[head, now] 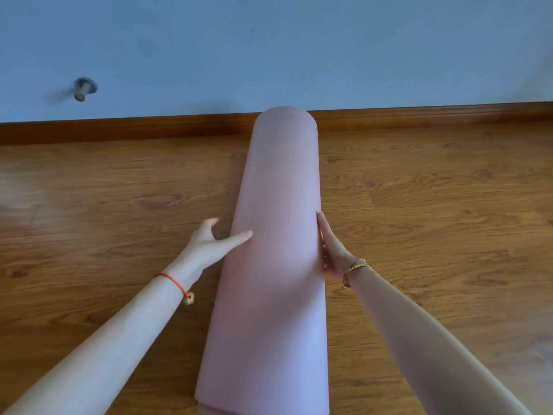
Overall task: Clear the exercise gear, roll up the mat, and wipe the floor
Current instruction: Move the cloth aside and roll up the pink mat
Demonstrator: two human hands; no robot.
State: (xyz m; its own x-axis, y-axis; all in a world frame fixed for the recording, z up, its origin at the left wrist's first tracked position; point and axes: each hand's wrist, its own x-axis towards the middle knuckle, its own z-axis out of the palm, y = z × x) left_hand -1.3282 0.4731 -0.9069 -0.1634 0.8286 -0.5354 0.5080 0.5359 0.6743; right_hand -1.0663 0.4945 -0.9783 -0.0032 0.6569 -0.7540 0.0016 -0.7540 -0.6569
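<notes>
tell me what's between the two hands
The rolled pink mat, seen in the head view. The left hand touches its left side with one finger, and the right hand lies flat against its right side.

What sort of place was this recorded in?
Probably a room in a home, used for exercise: a wood-plank floor, a wooden skirting board under a pale blue wall, and a rolled pink mat.

left hand [206, 241]: is wearing a thin red cord bracelet [170, 278] just behind the grip, a small gold-coloured bead [189, 299] hanging from it | right hand [333, 253]: is wearing a gold bracelet [356, 269] just behind the grip | forearms: are showing bare
</notes>
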